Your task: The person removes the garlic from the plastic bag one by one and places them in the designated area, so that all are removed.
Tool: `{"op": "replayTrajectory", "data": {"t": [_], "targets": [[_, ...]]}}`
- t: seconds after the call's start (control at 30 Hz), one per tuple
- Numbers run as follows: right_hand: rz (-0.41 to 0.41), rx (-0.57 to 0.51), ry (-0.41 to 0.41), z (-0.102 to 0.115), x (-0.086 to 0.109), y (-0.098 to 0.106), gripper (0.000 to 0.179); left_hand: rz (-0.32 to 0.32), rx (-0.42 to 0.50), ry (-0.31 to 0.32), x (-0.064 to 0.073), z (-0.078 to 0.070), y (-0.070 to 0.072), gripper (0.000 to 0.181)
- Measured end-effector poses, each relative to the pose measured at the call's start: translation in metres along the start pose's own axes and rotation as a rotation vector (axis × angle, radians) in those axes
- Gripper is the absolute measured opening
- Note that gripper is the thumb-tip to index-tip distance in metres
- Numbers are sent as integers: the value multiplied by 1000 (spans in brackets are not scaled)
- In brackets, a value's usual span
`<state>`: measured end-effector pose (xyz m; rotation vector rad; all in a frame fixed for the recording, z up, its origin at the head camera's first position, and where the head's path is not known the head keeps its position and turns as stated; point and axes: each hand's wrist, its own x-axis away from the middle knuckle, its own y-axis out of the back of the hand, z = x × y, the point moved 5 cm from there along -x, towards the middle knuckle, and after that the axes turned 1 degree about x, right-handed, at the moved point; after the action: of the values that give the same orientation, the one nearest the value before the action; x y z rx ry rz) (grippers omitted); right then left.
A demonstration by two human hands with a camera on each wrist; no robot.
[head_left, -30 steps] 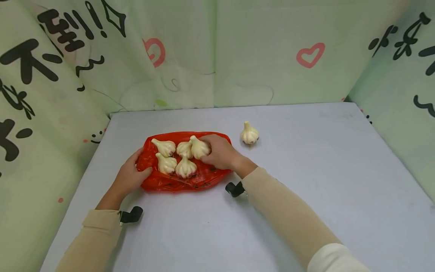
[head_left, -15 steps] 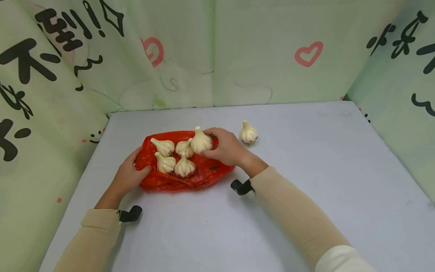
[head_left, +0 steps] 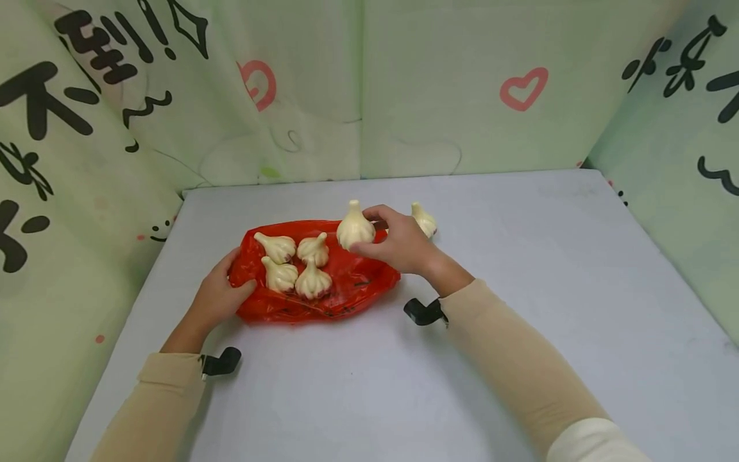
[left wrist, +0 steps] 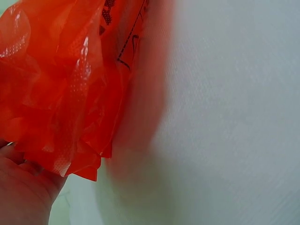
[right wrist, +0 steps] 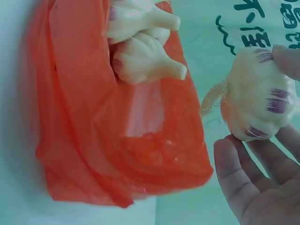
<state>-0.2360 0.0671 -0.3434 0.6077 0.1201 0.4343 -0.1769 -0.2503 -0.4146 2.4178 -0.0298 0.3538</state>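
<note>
A red plastic bag (head_left: 366,279) lies on the table with its mouth spread. Several cream garlic bulbs (head_left: 281,274) rest inside, in its left half. My left hand (head_left: 216,296) grips the bag's left end, thumb in front; the left wrist view shows crinkled red plastic (left wrist: 61,89) above that hand, most fingers hidden. My right hand (head_left: 407,247) pinches one garlic bulb (head_left: 355,228) between thumb and fingers, stem upward, over the bag's back right part. Purple streaks and a tuft of roots show on this bulb (right wrist: 258,101) in the right wrist view.
Another garlic bulb (head_left: 426,220) sits on the white table (head_left: 548,269) behind the right hand, partly hidden by it. A pale green curtain (head_left: 433,90) with printed characters and a heart closes off the back and sides.
My right hand has lifted the garlic bulb up from the bag's contents and moved it right and backward. It now partly covers the bulb on the table. The left hand has stayed in place.
</note>
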Motion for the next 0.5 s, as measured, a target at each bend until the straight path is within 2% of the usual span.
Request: {"op": "replayTrajectory", "data": {"t": [0.5], "targets": [[-91,29,-58,-19,14,36,65,-7,8,4,-1,0,-1,81]]}}
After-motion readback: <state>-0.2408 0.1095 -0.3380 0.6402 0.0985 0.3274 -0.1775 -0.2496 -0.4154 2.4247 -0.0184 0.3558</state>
